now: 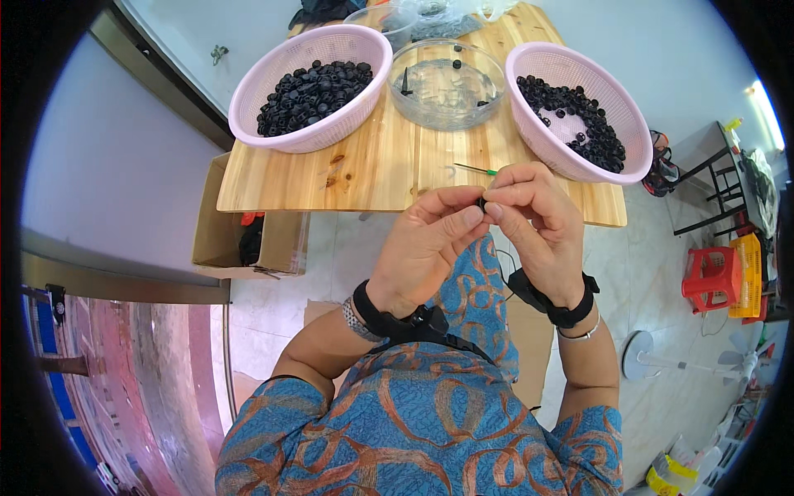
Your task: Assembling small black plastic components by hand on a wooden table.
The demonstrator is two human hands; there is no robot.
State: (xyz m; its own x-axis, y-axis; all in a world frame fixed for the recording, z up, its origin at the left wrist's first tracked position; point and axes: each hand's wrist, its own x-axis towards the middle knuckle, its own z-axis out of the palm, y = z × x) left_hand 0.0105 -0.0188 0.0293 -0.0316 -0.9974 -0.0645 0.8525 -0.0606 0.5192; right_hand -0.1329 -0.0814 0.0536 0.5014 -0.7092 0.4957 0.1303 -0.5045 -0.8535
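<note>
Between the fingertips of both hands is a small black part (pixel 481 203), mostly hidden by the fingers. My left hand (pixel 426 244) pinches it from the left, thumb against forefinger. From the right, my right hand (pixel 539 223) grips the same part in a pinch. Both hands are held just in front of the table's near edge. Past the right hand, a thin screwdriver with a green handle (pixel 491 172) lies on the wooden table (pixel 389 169). A pink basket (pixel 246 124) full of small black parts stands at the left, and another pink basket (pixel 641 136) with similar round parts at the right.
A clear round tub (pixel 447 122) with a few black pieces stands between the baskets, with clear plastic bags (pixel 447 25) behind it. Under the table's left end sits a cardboard box (pixel 285 240). A red stool (pixel 711 279) and a white fan (pixel 686 364) are at the right.
</note>
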